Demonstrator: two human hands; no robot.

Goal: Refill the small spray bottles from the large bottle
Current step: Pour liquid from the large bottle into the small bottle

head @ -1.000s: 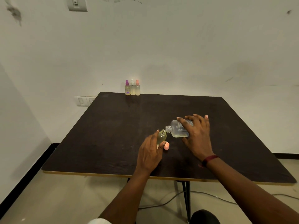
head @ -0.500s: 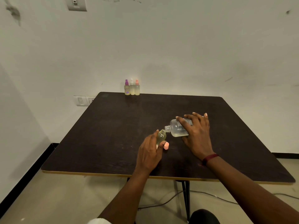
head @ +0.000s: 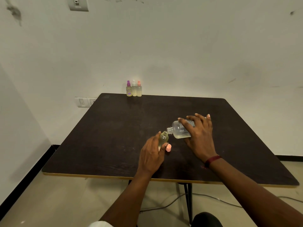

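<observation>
Centre frame: your right hand (head: 199, 136) grips the tilted large bottle (head: 179, 131), neck just beside the open small bottle (head: 163, 138) your left hand (head: 151, 155) holds. Misaligned mouths likely spill onto the table (head: 114, 128). Pink cap (head: 168, 147) lies beside it.

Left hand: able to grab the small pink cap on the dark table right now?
Probably not yet: the left hand grips the small open clear bottle beside the tilted large clear bottle. The small pink cap lies right beside it, nothing between; once that bottle is down, likely yes.
</observation>
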